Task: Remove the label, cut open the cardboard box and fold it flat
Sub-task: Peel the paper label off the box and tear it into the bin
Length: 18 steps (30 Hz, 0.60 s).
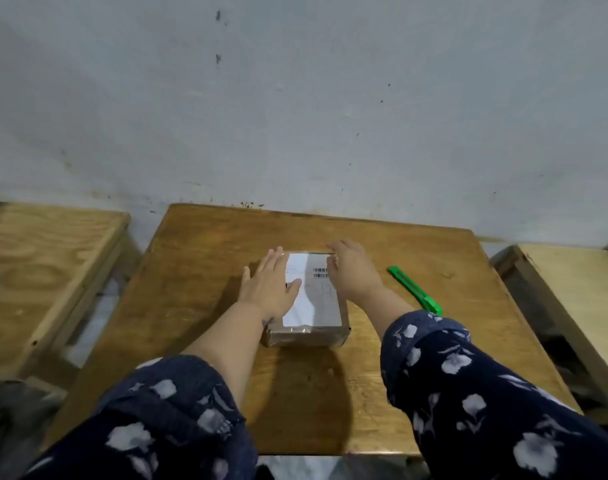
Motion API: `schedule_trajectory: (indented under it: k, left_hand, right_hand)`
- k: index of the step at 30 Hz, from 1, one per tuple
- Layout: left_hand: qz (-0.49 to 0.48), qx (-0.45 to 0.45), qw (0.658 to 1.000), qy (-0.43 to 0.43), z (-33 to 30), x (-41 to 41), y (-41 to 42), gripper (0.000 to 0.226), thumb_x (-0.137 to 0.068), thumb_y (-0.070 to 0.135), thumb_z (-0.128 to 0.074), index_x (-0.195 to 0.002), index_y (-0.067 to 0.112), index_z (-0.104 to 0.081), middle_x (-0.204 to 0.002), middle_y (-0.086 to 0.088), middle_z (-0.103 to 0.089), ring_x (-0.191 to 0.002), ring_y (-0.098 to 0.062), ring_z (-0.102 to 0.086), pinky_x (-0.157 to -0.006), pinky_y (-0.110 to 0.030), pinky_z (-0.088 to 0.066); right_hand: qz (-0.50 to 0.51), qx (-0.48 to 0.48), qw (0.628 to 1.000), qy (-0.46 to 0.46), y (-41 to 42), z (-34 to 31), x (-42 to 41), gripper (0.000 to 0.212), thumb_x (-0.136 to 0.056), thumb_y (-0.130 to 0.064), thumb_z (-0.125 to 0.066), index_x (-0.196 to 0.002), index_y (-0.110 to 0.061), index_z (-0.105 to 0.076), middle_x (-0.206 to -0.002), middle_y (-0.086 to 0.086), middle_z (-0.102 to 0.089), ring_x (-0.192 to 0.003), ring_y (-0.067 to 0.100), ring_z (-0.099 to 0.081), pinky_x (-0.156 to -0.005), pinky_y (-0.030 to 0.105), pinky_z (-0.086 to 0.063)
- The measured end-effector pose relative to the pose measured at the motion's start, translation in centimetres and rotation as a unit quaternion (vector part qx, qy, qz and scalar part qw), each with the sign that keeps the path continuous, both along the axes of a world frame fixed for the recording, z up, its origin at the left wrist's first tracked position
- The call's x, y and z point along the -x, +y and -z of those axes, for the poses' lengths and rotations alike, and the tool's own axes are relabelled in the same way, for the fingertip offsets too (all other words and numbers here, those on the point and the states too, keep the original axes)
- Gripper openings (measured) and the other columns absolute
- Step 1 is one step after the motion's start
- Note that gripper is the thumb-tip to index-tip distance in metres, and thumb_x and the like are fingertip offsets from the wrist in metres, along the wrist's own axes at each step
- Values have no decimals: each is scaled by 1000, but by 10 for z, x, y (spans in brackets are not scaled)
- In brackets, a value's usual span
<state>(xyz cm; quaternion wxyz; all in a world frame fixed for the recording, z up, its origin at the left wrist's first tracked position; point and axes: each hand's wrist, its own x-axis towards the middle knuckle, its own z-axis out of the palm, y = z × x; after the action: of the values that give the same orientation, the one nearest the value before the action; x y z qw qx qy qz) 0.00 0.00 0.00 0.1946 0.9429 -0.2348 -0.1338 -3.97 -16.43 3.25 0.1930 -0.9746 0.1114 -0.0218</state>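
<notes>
We see the cardboard box [307, 332] lying flat near the middle of the wooden counter [205, 258], its long side running from six toward twelve o'clock. The white label [313, 299] covers most of its top face, barcodes toward the far right corner, and shiny tape shows along the near edge.

Our left hand [269, 287] lies flat on the box's left part at about nine o'clock, fingers straight and together, the thumb reaching across onto the label. Our right hand [352, 271] sits at the far right corner, about two o'clock from the box's centre, fingers curled down at the label's edge; whether they pinch the label or merely touch it we cannot tell.

The green utility knife [415, 289] lies on the counter at three o'clock from the box, well apart from it and just beyond our right forearm, slanting from far-left to near-right.

Bare wood surrounds the box on all sides, widest toward six o'clock. The counter's far edge meets a grey wall [295, 98]. A lighter wooden table [35, 271] stands off the left edge, another pale surface [572, 289] off the right, each across a gap.
</notes>
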Motion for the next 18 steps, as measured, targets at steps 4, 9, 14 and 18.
schedule_trajectory:
  k: [4, 9, 14, 18]
  left_hand:
    - [-10, -17, 1000, -17, 21, 6, 3, 67, -98, 50, -24, -152, 21, 2, -159, 7, 15, -146, -10, 12, -117, -51, 3]
    - [-25, 2, 997, -72, 32, 15, 2, 65, -98, 49, -19, -152, 20, 3, -158, 6, 17, -144, -9, 17, -116, -52, 12]
    - [-24, 1, 996, -87, 33, 15, 2, 65, -98, 48, -19, -152, 19, 3, -159, 4, 15, -144, -10, 16, -115, -50, 14]
    - [-22, 1, 995, -95, 34, 15, 2, 66, -97, 49, -20, -152, 18, 1, -160, 3, 13, -145, -10, 15, -114, -49, 15]
  right_hand:
    - [23, -14, 1000, 12, -3, 15, -9, 36, -94, -13, -43, -128, -5, -54, -128, 12, -51, -122, 28, -43, -102, 42, -41]
    - [90, -64, 993, -36, -5, 29, -18, 22, -94, -8, -48, -109, -2, -64, -117, 8, -53, -105, 24, -54, -89, 28, -44]
    - [142, -88, 985, -49, -3, 36, -29, 21, -94, -12, -52, -108, -3, -65, -118, 7, -54, -105, 24, -55, -88, 29, -45]
    - [168, -109, 979, -48, -6, 37, -35, 18, -93, -14, -55, -101, -4, -68, -117, 7, -54, -104, 23, -55, -81, 24, -38]
